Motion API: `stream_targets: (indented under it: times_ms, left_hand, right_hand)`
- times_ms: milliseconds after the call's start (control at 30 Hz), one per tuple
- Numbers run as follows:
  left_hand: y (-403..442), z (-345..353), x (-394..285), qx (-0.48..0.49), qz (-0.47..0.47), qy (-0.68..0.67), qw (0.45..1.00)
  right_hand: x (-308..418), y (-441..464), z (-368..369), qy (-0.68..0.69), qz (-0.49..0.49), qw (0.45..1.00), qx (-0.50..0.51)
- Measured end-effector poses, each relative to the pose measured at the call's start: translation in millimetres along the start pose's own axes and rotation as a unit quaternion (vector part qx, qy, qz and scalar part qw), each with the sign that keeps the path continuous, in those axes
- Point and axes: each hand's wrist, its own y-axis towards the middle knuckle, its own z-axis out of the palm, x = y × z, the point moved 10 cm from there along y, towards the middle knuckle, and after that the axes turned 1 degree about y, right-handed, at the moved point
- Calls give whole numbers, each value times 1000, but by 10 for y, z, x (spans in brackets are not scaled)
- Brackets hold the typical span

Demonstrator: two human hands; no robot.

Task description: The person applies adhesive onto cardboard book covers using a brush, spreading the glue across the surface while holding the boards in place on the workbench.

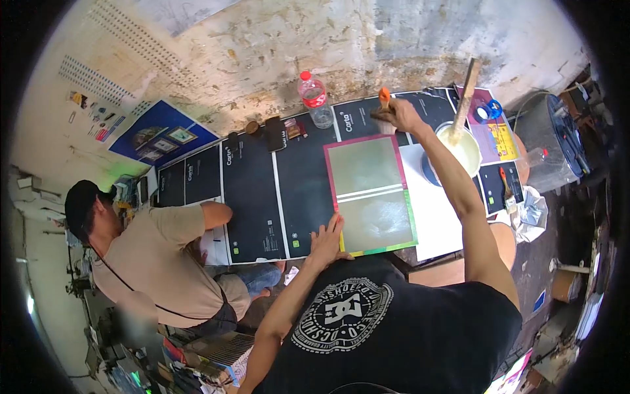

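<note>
Right hand (398, 117) pinching an orange-handled paintbrush (384, 98) just past the glossy grey-green, tape-edged panel (367, 171) on the black worktop (252, 197), left hand (325, 243) spread at its near-left edge; low-passing right forearm (447, 169) might knock the round cream-filled bucket (468, 155).

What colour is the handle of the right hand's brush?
The brush handle is orange, in the head view.

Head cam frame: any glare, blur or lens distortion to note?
Head view: fisheye bends the outer scene, corners go black. Head view: pale glare on the lower half of the tape-edged panel. Head view: white sheet looks nearly washed out. Head view: smeared patch at lower left, against the tan T-shirt, hides detail.
</note>
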Motion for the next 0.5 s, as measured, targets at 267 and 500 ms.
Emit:
stream_targets:
  times_ms: [267, 500]
  left_hand:
    - [22, 65, 34, 23, -9, -35, 999]
    - [20, 97, 72, 19, -2, -32, 999]
  right_hand:
    - [808, 154, 1148, 37, -196, 958, 205]
    - [1313, 289, 1149, 102, -218, 927, 287]
